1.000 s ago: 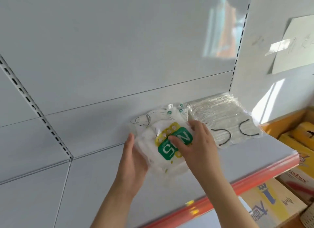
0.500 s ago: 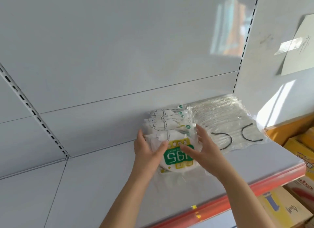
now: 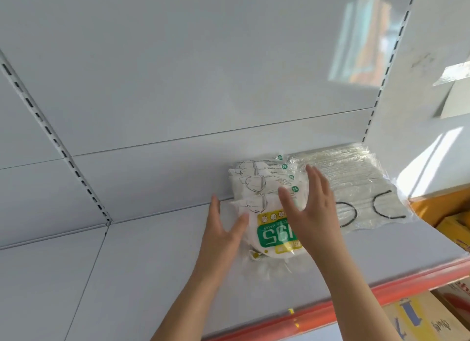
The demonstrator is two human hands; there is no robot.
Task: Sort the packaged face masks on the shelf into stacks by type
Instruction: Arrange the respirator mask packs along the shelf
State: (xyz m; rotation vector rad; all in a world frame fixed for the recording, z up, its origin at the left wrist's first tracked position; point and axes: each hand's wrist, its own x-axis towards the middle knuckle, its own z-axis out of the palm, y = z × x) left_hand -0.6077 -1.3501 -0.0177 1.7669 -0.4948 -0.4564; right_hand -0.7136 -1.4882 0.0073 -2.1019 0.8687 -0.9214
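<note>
A stack of N95 mask packets is seen on the grey shelf, pushed against the back panel, with the packets fanned so that several printed corners show. The front packet, marked with a green and yellow label, lies on top at the near end. The left hand is held at the stack's left edge with its fingers straight and spread, the thumb touching or nearly touching the front packet. The right hand is held over the stack's right side, fingers straight and apart, gripping nothing. Just to the right, a stack of clear-wrapped masks with black ear loops is laid flat, touching the first stack. Cardboard boxes are visible below the shelf's red edge.
</note>
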